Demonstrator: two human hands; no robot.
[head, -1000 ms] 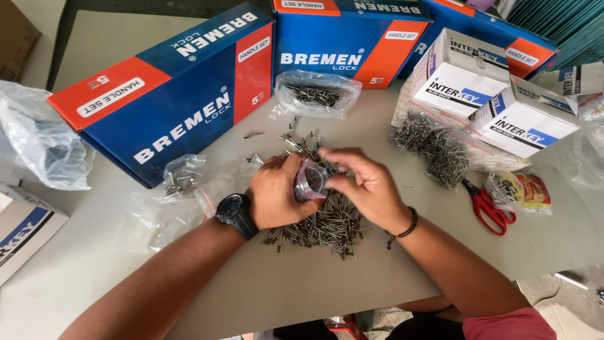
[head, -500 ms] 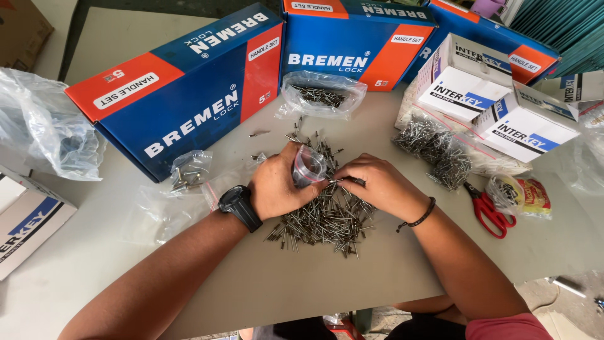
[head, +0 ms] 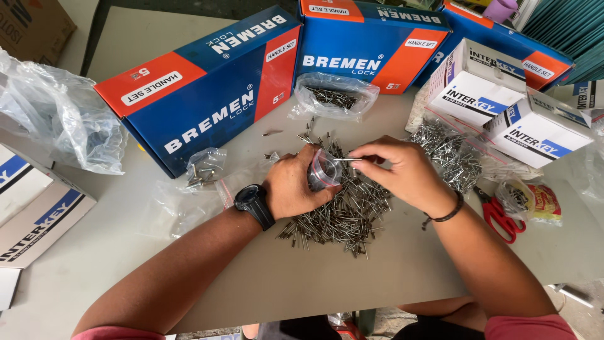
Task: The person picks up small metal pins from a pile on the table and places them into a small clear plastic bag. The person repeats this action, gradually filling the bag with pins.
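My left hand [head: 294,184], with a black wristwatch [head: 255,204] on the wrist, grips a small clear plastic bag [head: 323,170] with a red rim, its mouth held open toward the right. My right hand [head: 393,171] pinches thin metal rivets [head: 345,160] between thumb and fingers, with the tips at the bag's mouth. Both hands hover over a heap of loose metal rivets [head: 343,217] on the grey table [head: 302,277].
Two big blue and orange cardboard boxes [head: 201,94] [head: 371,44] stand at the back. White small boxes [head: 503,101] sit right, over a second rivet pile [head: 447,151]. Red scissors [head: 497,214], filled small bags [head: 333,96] [head: 204,167] and crumpled plastic [head: 56,119] lie around.
My right hand has lifted from the heap with rivets and brought them to the bag's mouth. My left hand has turned the bag's opening toward it. The camera has tilted slightly.
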